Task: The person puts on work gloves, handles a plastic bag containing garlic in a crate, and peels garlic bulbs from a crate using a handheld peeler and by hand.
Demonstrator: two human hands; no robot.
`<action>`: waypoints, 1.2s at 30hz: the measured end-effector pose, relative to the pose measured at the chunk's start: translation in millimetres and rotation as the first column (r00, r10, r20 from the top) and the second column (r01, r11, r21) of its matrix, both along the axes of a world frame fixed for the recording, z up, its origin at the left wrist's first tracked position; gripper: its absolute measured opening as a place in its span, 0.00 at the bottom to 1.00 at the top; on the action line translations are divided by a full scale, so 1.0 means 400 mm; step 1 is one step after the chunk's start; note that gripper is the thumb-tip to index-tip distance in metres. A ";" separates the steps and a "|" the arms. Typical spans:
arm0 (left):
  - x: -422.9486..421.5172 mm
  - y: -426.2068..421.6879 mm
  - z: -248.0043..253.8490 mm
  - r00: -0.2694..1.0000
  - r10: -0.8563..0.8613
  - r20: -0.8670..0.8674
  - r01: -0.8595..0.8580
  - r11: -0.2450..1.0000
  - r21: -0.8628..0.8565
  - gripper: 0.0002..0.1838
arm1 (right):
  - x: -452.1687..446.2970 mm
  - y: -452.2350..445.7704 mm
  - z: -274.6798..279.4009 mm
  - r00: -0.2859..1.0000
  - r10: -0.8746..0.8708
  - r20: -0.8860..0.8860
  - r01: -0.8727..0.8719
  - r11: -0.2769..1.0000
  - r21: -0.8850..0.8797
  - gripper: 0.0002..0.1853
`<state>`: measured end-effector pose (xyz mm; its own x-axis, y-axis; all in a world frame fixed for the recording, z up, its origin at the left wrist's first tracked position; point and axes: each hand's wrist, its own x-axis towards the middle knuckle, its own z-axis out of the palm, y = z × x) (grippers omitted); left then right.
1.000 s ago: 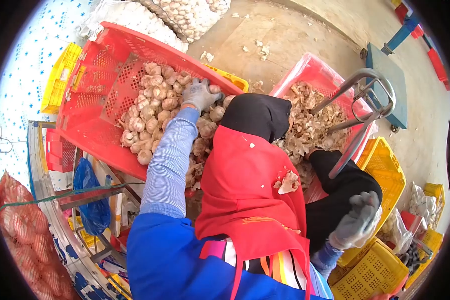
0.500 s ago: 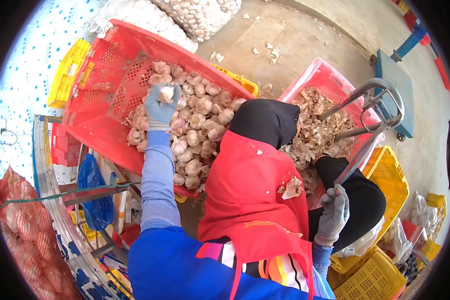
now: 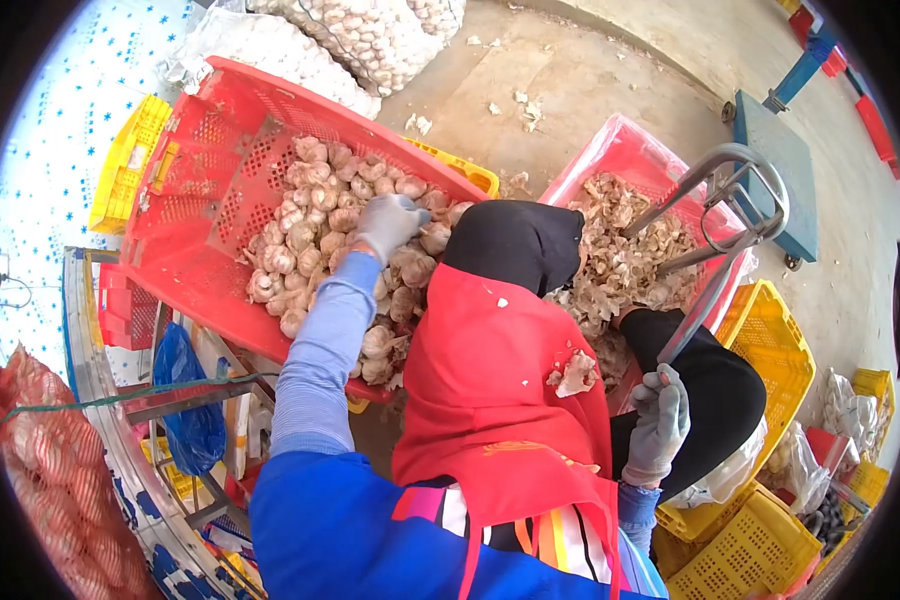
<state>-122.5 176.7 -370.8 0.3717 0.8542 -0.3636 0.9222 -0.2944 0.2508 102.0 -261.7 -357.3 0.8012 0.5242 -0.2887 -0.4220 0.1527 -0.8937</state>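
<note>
My left hand (image 3: 392, 224), in a grey-blue glove, is palm down on the heap of garlic bulbs (image 3: 320, 195) in a large red crate (image 3: 185, 225). Its fingertips are hidden among the bulbs, so I cannot tell whether they hold one. My right hand (image 3: 657, 430), gloved in grey, is raised beside my knee with its fingers curled together. A small reddish spot shows at its fingertips; what they hold, if anything, I cannot make out. Just above it ends a grey metal bar (image 3: 705, 315), joined to a curved tubular frame (image 3: 775, 190).
A red bin (image 3: 610, 150) lined with plastic holds loose garlic skins (image 3: 620, 250). White sacks of garlic (image 3: 355, 45) stand behind. Yellow crates (image 3: 745, 550) are at lower right, a red mesh sack (image 3: 55, 480) at left. A blue wheeled platform (image 3: 780, 180) stands at right.
My left hand has moved right and turned palm down onto the bulbs; the pale garlic bulb it held is out of sight. My right hand has barely moved. The view has shifted slightly.
</note>
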 end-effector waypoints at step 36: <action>0.357 -0.588 0.121 0.435 0.335 0.836 0.611 0.572 -0.547 0.35 | 0.027 0.148 0.025 0.984 0.124 0.130 -0.160 0.933 0.322 0.34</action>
